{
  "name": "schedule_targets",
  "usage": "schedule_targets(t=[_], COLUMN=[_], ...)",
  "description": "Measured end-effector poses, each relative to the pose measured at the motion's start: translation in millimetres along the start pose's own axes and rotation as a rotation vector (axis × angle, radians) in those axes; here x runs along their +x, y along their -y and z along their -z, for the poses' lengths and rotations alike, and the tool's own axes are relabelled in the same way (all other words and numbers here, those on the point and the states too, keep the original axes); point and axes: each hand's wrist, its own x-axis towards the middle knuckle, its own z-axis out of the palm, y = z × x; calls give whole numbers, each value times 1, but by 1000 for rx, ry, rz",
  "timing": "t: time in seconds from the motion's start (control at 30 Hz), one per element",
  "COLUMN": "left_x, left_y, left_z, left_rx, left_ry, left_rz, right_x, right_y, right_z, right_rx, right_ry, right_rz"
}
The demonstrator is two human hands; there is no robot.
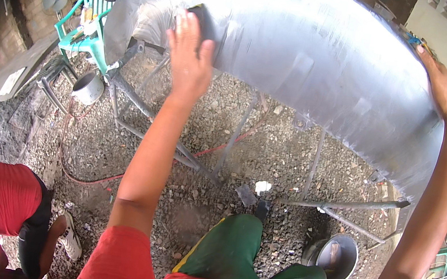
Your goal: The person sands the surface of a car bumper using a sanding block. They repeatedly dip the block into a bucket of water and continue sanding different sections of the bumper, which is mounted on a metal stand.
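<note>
A large, curved, silvery metal panel (307, 53) lies across the far side on thin metal legs. Its surface is streaked and smudged. My left hand (186, 69) reaches to the panel's left part, with its fingers long and close together and the thumb apart. A dark, flat pad (205, 24) shows between the fingers and thumb, against the metal; its underside is hidden. My right hand (440, 83) is closed over the panel's far right edge, with its fingertips partly hidden. Just beyond them is a small blue and yellow thing (414, 40) I cannot make out.
A grey bucket (344, 261) stands by my knee, and a pale pail (89, 88) sits at the left near a green plastic chair (91, 31). A red hose (82, 180) crosses the gravel. At lower left, another person in a red shirt (1, 195) bends down.
</note>
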Motion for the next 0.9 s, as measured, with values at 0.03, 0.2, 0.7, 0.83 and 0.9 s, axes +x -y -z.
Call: schedule_targets(t=[0.03,0.2,0.7,0.83,0.9], left_x=[2,-63,-37,-29,-5], left_y=[6,-41,-66,-34,-7], left_z=[4,-16,-12,-3,4], left_rx=[25,-164,-259,-212,-211], left_ry=[5,-6,30,9,-58], left_rz=[-14,42,408,117,-46], right_x=[2,0,1,1,-2], right_y=[-1,-1,0,0,7], right_z=[-3,-3,0,1,2], right_rx=[3,-31,-4,25,42], right_ry=[-41,-52,-12,23,57], right_rz=[-10,-38,-58,-46,-69])
